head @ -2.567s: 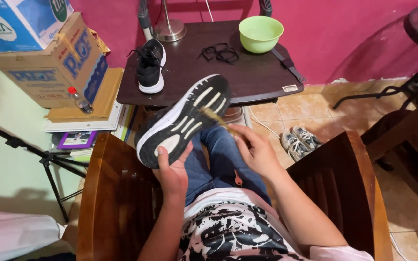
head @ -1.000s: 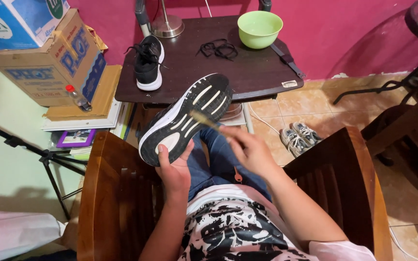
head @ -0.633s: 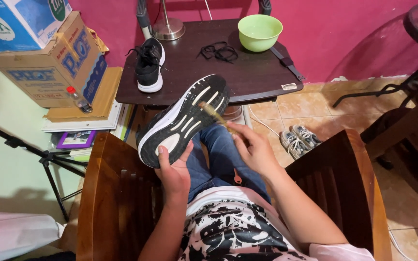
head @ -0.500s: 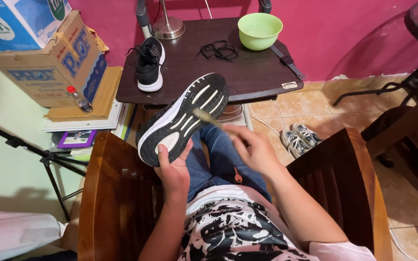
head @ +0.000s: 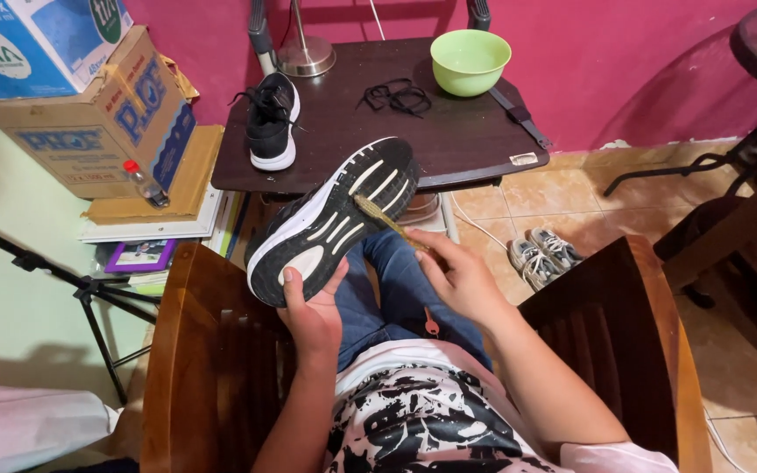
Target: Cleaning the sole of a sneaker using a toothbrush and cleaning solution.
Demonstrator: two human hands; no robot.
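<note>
My left hand (head: 311,313) grips the heel end of a black sneaker (head: 335,219), holding it sole up over my lap. The sole is black with white grooves. My right hand (head: 459,273) holds a thin yellowish brush (head: 380,215) whose tip rests on the forefoot part of the sole. I sit in a wooden armchair (head: 190,368) with blue jeans on my legs.
A dark low table (head: 449,140) ahead carries the matching black sneaker (head: 272,121), loose black laces (head: 394,95), a green bowl (head: 470,60) and a lamp base (head: 305,58). Cardboard boxes (head: 89,123) stack at left above books. Grey sneakers (head: 541,254) lie on the tiled floor.
My right hand has moved the brush back and forth across the sole in small strokes. The shoe and my left hand have stayed nearly still.
</note>
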